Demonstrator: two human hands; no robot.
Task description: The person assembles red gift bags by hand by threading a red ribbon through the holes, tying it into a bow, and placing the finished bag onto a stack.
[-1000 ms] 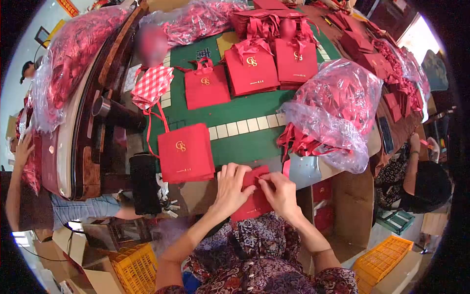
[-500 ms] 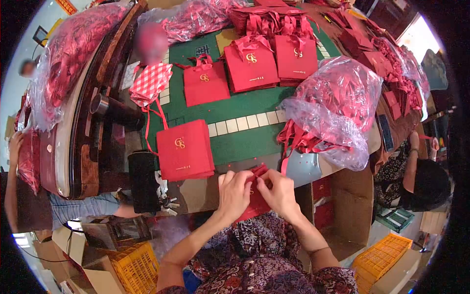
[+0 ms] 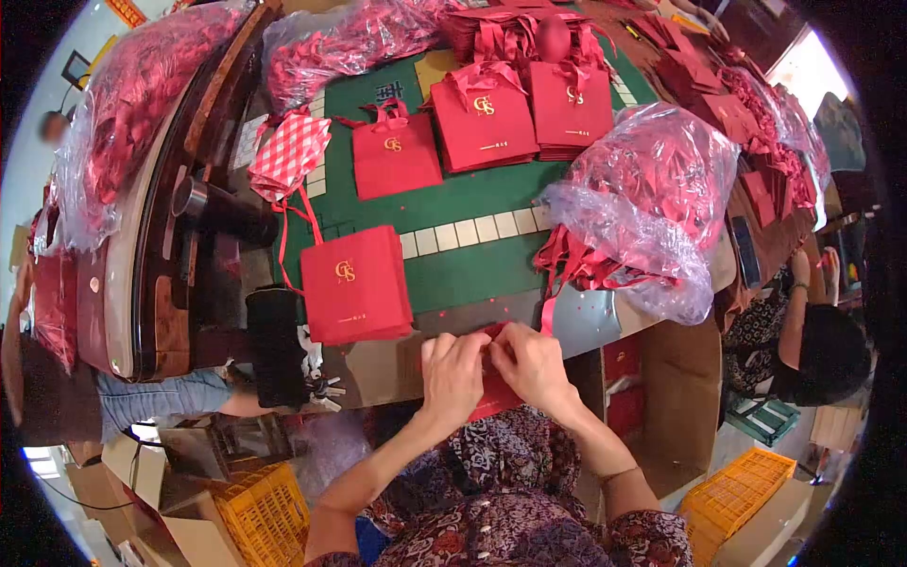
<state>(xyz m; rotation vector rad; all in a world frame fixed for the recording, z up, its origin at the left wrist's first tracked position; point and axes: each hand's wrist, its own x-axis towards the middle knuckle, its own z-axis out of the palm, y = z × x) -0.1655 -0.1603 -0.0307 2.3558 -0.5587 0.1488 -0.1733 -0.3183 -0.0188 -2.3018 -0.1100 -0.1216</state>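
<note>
Both of my hands are closed on the top edge of a red paper bag (image 3: pixel 493 401) at the table's near edge. My left hand (image 3: pixel 454 374) pinches it on the left, and my right hand (image 3: pixel 532 370) pinches close beside it, fingertips nearly touching. The fingers hide most of the bag's top, so what they grip there is not clear. Left of my hands lies a stack of red gift bags (image 3: pixel 354 285) with gold lettering. Ahead to the right, red ribbon handles (image 3: pixel 581 262) spill from a clear plastic bag (image 3: pixel 652 203).
More red gift bags (image 3: pixel 484 118) stand in stacks farther back on the green tabletop (image 3: pixel 453 283). A red checked item (image 3: pixel 288 156) and a dark cylinder (image 3: pixel 222 213) are at the left. Yellow crates (image 3: pixel 260 515) sit below. People (image 3: pixel 822 354) are at both sides.
My hands stay on the red bag, and the right fingers have shifted slightly left, closer to the left ones. The view has tilted a little.
</note>
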